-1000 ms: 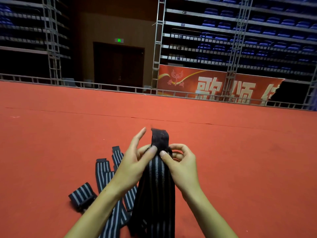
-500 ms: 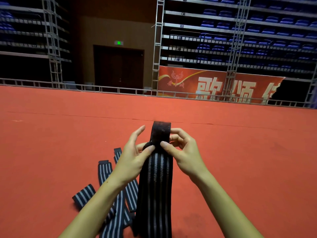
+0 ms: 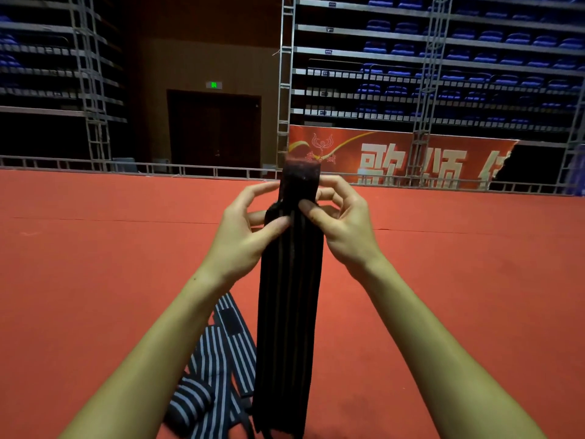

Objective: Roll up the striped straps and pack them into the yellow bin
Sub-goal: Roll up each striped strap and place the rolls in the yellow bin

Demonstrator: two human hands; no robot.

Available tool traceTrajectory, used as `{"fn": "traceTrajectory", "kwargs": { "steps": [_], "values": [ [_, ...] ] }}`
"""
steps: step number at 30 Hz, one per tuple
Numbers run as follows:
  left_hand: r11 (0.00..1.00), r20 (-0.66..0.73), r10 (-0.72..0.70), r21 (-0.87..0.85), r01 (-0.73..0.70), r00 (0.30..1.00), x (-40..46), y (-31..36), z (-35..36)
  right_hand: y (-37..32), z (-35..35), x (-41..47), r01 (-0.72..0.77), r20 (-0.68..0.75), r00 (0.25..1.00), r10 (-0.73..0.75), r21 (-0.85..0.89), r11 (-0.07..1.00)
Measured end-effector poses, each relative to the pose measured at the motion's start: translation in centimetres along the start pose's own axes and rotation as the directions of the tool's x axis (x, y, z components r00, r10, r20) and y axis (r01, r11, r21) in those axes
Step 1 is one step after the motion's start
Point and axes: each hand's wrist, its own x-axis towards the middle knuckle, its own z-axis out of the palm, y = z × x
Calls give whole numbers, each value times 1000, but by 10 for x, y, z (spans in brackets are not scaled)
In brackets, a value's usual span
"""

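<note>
While both hands meet at the centre of the frame, I see one striped strap (image 3: 289,299) held upright between them, its dark plain end standing above the fingers and its length hanging straight down to the bottom edge. My left hand (image 3: 243,229) pinches the strap's upper part with thumb on the near face and fingers curled behind; my right hand (image 3: 340,221) does the same from the other side, thumb pressed to the near face. Lower left of centre, more striped straps (image 3: 228,350) lie on the red floor (image 3: 459,280), overlapping; I count at least two flat ones and one rolled bundle (image 3: 190,403), though the arm hides part of the pile. I cannot see any yellow bin. One red banner (image 3: 411,160) hangs at the upper right.
</note>
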Motion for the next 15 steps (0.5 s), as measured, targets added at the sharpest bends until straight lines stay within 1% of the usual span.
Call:
{"fn": "traceTrajectory", "kwargs": {
  "steps": [3, 6, 9, 12, 15],
  "values": [
    [1000, 4, -5, -30, 5, 1000, 13, 7, 0, -6, -6, 10, 9, 39, 999, -10, 27, 1000],
    [997, 58, -58, -37, 61, 997, 14, 3, -1, -1, -13, 9, 34, 73, 997, -34, 3, 999],
    [992, 78, -111, -53, 116, 991, 10, -3, 2, 4, -14, 2, 49, 50, 998, -47, -27, 998],
    [986, 42, -145, -70, 148, 988, 7, -7, 5, 6, -11, -2, 67, 18, 998, -66, -63, 996],
    [990, -23, -133, -50, 132, 991, 9, -6, 8, 4, -10, 2, 82, -8, 997, -83, -77, 994]
  ]
}}
